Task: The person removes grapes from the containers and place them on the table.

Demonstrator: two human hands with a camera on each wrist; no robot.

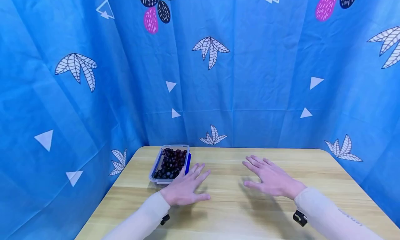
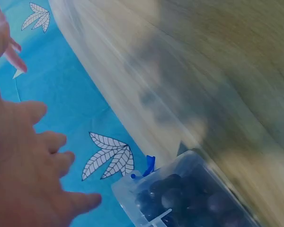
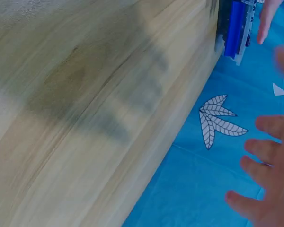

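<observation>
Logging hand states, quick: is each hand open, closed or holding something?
Left hand: open, holding nothing.
Right hand: open, holding nothing.

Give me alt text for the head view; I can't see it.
A left hand and a right hand, both open with an empty grip, hover above a wooden table. The left is beside a clear container of dark, round fruit at the table's back left; a blue patterned curtain hangs behind.
</observation>
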